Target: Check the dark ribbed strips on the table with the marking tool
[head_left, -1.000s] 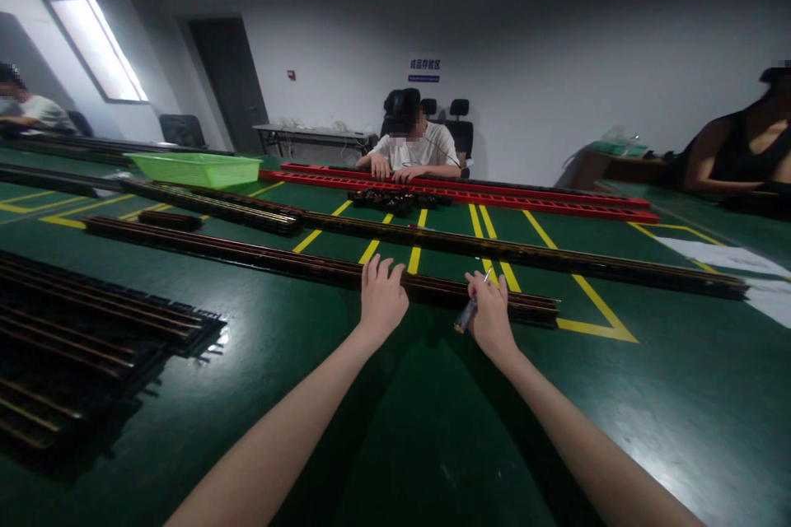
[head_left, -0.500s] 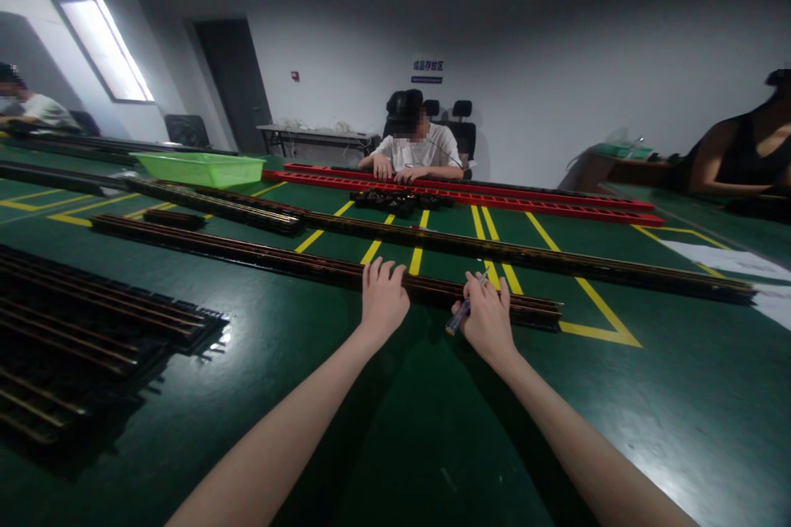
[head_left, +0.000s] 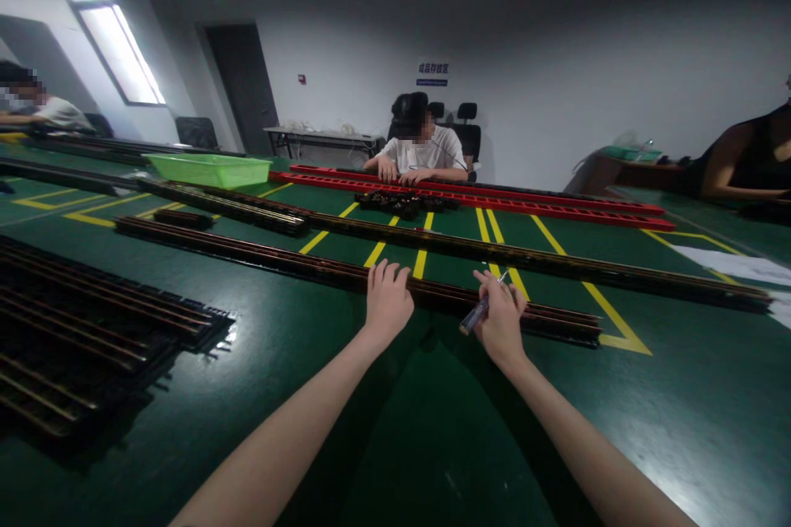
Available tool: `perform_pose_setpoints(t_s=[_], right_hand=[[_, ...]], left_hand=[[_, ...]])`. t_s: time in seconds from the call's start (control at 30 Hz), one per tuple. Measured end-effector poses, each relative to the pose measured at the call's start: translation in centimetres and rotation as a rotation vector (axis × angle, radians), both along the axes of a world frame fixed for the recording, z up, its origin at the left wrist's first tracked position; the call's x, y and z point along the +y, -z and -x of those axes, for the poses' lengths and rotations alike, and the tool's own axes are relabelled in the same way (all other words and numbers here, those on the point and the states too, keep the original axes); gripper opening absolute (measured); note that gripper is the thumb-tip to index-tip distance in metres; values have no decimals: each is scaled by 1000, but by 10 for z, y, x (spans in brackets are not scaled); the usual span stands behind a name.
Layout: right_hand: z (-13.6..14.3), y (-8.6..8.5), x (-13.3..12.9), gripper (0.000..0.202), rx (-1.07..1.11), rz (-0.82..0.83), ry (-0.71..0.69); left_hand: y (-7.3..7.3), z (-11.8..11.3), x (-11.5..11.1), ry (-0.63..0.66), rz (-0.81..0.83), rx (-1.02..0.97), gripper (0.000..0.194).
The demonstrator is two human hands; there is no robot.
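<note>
My left hand [head_left: 389, 300] lies over a long dark strip with copper-coloured rails [head_left: 297, 262], its fingers bent across the strip's far edge. To the right, my right hand [head_left: 499, 317] is closed around a slim tool, which looks like a screwdriver [head_left: 475, 318]. The tool's dark handle points toward me and its thin metal end points away. That hand is over the same strip; whether its fingers touch the strip is unclear. Beyond it, a longer railed strip [head_left: 544, 258] runs nearly parallel.
Several railed strips [head_left: 111, 321] are stacked at left. A green basket [head_left: 213, 171] stands farther back. Across the table a person [head_left: 426, 152] works at red slotted frames [head_left: 556, 206], near a dark heap of parts [head_left: 401, 204]. Paper sheets [head_left: 735, 263] lie at right.
The strip under my hands has slid to the right, its right end now farther past my right hand. The view has shifted slightly. The tool remains in my right hand.
</note>
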State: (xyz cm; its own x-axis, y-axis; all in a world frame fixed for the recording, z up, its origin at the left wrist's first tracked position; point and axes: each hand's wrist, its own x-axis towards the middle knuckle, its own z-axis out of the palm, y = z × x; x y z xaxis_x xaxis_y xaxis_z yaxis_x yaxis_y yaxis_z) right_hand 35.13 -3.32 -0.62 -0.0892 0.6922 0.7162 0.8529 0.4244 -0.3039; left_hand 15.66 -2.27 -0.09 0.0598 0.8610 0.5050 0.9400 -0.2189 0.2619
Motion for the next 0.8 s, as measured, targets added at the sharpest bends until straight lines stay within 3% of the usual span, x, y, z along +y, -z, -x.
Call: perform_pose_setpoints(t_s=[0.27, 0.6, 0.8], right_hand=[[9, 2, -2, 12, -245, 78, 46], [6, -1, -4, 24, -182, 5, 122], [2, 0, -4, 24, -177, -25, 15]], left_hand=[[-3, -1, -1, 29, 28, -31, 41], [-3, 0, -1, 33, 48, -30, 42], [-1, 0, 0, 35, 34, -24, 41]])
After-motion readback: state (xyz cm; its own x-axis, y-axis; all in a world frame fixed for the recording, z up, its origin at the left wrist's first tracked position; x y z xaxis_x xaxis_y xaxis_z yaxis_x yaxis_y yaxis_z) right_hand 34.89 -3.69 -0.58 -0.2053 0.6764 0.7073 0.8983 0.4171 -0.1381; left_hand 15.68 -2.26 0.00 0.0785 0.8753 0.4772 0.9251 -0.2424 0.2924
